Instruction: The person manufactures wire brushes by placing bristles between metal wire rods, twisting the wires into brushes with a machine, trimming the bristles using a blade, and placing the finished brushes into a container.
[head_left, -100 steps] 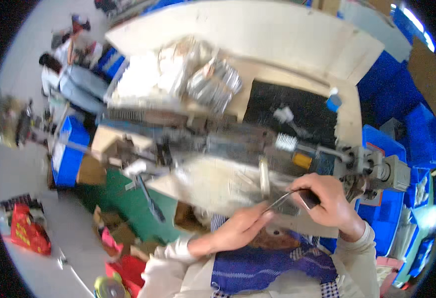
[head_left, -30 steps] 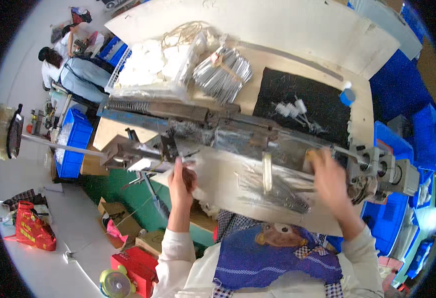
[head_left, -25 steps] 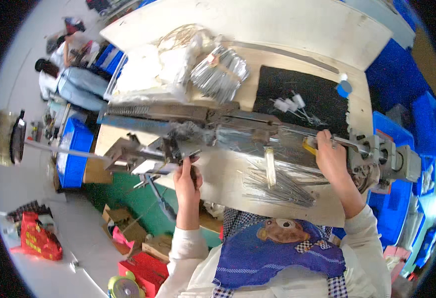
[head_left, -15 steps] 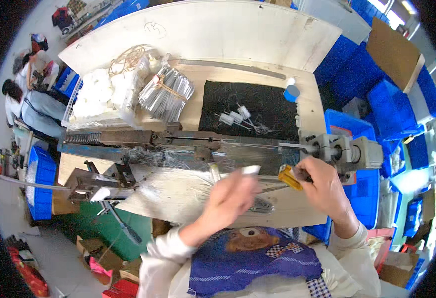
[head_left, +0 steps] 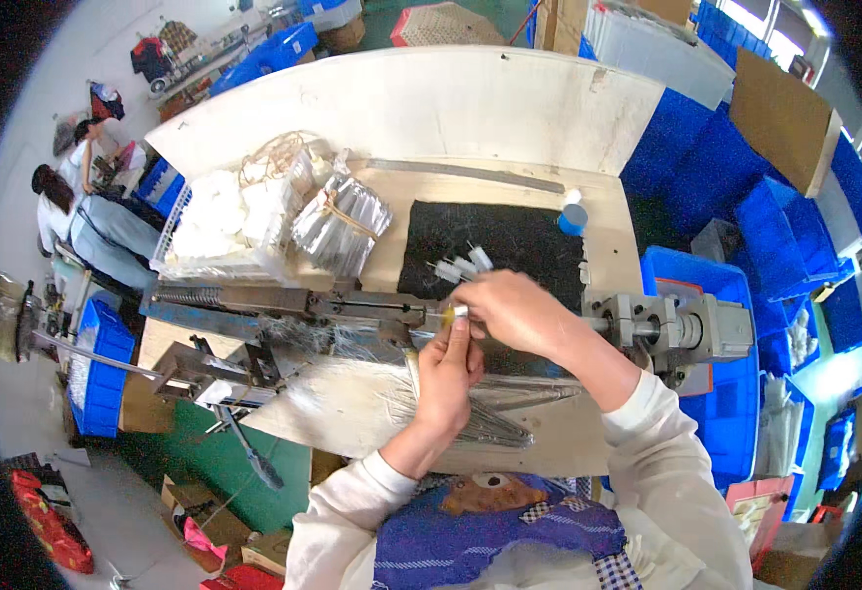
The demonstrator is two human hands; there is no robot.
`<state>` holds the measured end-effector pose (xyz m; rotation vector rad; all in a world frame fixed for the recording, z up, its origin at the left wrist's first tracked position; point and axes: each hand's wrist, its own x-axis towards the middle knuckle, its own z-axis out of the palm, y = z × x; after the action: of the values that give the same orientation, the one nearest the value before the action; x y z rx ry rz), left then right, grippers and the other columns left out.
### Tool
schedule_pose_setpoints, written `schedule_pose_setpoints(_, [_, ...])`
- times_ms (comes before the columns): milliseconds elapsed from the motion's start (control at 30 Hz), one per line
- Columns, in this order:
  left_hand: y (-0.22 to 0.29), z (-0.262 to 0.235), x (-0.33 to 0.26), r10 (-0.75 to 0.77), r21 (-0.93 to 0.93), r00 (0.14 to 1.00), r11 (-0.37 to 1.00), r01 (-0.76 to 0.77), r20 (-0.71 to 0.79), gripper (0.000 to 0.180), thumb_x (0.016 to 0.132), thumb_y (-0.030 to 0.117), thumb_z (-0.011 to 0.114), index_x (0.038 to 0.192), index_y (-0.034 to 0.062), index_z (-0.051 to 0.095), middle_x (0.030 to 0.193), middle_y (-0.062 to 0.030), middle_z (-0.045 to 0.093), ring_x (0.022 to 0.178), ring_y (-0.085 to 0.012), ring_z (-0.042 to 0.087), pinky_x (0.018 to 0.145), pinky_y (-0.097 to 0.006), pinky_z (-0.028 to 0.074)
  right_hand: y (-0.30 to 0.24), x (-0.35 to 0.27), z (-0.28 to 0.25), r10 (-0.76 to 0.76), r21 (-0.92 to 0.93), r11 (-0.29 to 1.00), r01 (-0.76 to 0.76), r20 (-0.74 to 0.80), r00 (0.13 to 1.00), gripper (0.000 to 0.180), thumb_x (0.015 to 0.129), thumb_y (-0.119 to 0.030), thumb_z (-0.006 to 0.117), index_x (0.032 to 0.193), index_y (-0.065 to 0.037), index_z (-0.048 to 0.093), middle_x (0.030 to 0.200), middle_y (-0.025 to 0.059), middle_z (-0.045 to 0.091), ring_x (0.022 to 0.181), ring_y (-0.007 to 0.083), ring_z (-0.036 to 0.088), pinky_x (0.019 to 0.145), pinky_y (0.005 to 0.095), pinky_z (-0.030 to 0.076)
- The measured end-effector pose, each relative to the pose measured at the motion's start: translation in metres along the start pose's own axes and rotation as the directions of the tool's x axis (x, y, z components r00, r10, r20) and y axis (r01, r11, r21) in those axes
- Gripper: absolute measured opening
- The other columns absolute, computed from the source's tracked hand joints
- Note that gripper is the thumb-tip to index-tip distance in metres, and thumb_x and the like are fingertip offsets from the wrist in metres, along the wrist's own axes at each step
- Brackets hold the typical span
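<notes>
And your hands've just come together, L hand [head_left: 445, 382] pinching the small white pc [head_left: 461, 311] over the metal rail [head_left: 372, 306], R hand [head_left: 512, 307] curled close, can't tell its pinch, so both're now at one spot.

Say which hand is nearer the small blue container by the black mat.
Right. The right hand is left of the blue container and closer to the person's body; the left hand is farther left and even closer to the body.
</notes>
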<state>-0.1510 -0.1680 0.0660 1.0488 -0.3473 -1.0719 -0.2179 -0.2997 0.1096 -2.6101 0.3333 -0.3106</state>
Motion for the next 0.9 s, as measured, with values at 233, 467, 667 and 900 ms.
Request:
schedule_pose_setpoints(233, [0.002, 0.001, -0.009, -0.119, -0.06, 0.991, 0.991, 0.115, -0.067, 0.033, 0.1, 0.031, 0.046, 0.079, 0.0073, 0.056, 0.053, 0.0032, 0.043, 0.043, -0.007, 0.034, 0.041, -0.022, 0.025, 0.004, -0.003, -0.026, 0.272, 0.495, 0.78, -0.383, 0.283, 0.92, 0.023, 0.086, -0.009, 0.061, 0.105, 0.003, 0.065, 0.085, 0.0114, 0.069, 0.066, 0.0113, 0.061, 0.063, 0.0301, 0.051])
schedule_pose_setpoints(467, [0.018, -0.001, 0.005, -0.126, -0.586, 0.918, 0.735, 0.341, 0.375, 0.08, 0.092, 0.061, 0.035, 0.137, -0.0047, 0.024, 0.136, -0.0193, 0.039, 0.131, -0.0293, 0.037, 0.113, -0.042, 0.028, 0.007, -0.003, -0.026, 0.071, 0.135, 0.988, -0.079, 0.065, 0.995, 0.037, 0.089, -0.034, 0.057, 0.112, -0.005, 0.062, 0.085, 0.0238, 0.063, 0.085, 0.0347, 0.063, 0.078, 0.0429, 0.049])
schedule_pose_setpoints(667, [0.021, -0.018, 0.004, -0.127, -0.685, 0.905, 0.613, 0.394, 0.406, 0.081, 0.09, 0.063, 0.039, 0.13, -0.0071, 0.034, 0.133, -0.0199, 0.043, 0.127, -0.0303, 0.04, 0.111, -0.04, 0.031, -0.04, -0.021, -0.016, -0.047, -0.327, 0.945, -0.005, -0.15, 0.988, 0.039, 0.079, -0.015, 0.062, 0.117, -0.004, 0.059, 0.084, 0.0132, 0.052, 0.082, 0.029, 0.054, 0.071, 0.0401, 0.043])
schedule_pose_setpoints(900, [0.021, -0.015, -0.004, -0.111, -0.646, 0.963, 0.722, 0.247, 0.244, 0.075, 0.093, 0.06, 0.036, 0.132, -0.0039, 0.032, 0.135, -0.0165, 0.041, 0.128, -0.0276, 0.04, 0.111, -0.04, 0.031, -0.022, -0.01, -0.015, 0.036, -0.062, 0.997, -0.055, -0.272, 0.962, 0.015, 0.074, -0.014, 0.068, 0.088, -0.013, 0.07, 0.071, 0.0025, 0.053, 0.073, 0.0229, 0.055, 0.073, 0.0375, 0.037])
